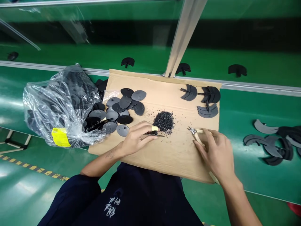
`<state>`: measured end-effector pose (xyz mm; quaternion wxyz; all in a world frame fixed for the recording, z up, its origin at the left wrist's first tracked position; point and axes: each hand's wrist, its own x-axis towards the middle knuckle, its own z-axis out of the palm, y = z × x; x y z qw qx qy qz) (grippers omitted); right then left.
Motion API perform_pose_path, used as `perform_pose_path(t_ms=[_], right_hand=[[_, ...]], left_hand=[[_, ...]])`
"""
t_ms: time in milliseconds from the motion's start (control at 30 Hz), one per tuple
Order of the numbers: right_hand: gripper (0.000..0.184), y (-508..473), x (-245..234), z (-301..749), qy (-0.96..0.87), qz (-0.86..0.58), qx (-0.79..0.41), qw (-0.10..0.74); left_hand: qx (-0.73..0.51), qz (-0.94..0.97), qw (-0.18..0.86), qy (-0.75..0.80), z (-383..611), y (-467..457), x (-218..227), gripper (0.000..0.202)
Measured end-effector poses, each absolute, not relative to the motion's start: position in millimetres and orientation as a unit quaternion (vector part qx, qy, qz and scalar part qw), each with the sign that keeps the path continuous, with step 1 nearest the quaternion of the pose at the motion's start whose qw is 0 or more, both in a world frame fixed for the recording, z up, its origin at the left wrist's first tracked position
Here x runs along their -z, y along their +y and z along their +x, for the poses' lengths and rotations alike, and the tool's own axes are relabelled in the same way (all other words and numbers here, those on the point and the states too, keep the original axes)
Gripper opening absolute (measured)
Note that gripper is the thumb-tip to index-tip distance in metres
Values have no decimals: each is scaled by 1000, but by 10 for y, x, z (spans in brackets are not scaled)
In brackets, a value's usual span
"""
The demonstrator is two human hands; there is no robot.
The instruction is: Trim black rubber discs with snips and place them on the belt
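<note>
My left hand (138, 135) pinches a thin dark plastic piece (154, 134), seen nearly edge-on; a yellowish cover wraps one fingertip. Just beyond it lies a heap of small black plastic scraps (164, 121). In my right hand (217, 150) is a pair of side cutters (194, 133) with pale handles, its jaws pointing left and up toward the heap. My fingers partly hide the handles. Both hands are above a sheet of cardboard (169, 160). Left of the heap, dark oval plastic discs (124, 102) lie overlapping.
A clear plastic bag (63, 106) full of dark pieces, with a yellow label (60, 137), stands at left. Curved black parts (210, 94) lie at the cardboard's upper right, and more curved parts (275, 142) on the green table (242, 116). A metal post (184, 34) rises behind.
</note>
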<state>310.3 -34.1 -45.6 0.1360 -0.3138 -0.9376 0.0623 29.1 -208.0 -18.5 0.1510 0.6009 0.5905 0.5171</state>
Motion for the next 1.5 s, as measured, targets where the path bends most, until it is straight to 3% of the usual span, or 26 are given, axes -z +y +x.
perform_pose_path(t_ms=[100,233,367,633,1500], right_hand=[[41,-412,347,3033,-941,-299,-87,131],[28,-578,4,2774,-928,-234,-237,170],[28,-689,-288,2554,-924,-145,-309,176],[30,-677,-414,2470,-965,-74,-203,146],[27,-595,-422,2462,-983,-36,-111,139]], left_hand=[[-517,604,158,585,314,-2082,152,25],[-546,609,160,552,369,-2068,78,28],[-559,614,164,532,409,-2054,25,29],[-560,615,183,524,437,-2085,10,27],[-570,577,202,548,542,-2073,188,24]])
